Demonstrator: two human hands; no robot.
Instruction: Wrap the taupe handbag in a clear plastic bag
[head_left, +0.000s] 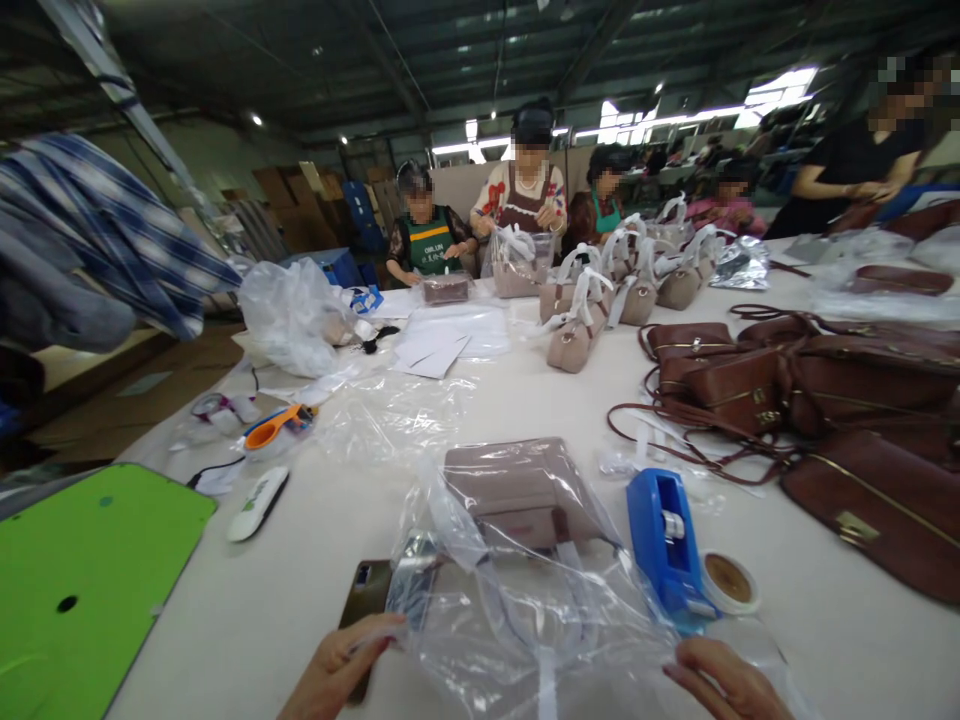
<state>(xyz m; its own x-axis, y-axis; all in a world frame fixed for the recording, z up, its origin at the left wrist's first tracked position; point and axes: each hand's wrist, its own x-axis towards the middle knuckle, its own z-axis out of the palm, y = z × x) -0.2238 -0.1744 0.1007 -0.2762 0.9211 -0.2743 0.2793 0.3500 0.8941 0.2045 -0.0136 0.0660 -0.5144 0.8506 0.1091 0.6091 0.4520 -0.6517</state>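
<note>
A taupe handbag (517, 490) lies on the table inside a clear plastic bag (480, 600), its handles wrapped in white material. My left hand (341, 655) pinches the near left edge of the plastic between thumb and fingers. At the near right edge, my right hand (720, 675) grips the same plastic bag. The plastic is spread between both hands. Beside my left hand lies a phone (367, 590), partly covered by the hand and the plastic. A blue tape dispenser (664, 540) stands just right of the bag, with a tape roll (729, 583) against it.
Brown leather bags (870, 490) are piled at right. Wrapped taupe handbags (581, 325) stand farther back. A green board (97, 580), a white-and-black case (259, 503) and orange-handled scissors (274, 428) lie at left. Several people sit or stand across the table, one handling a bagged handbag (519, 262).
</note>
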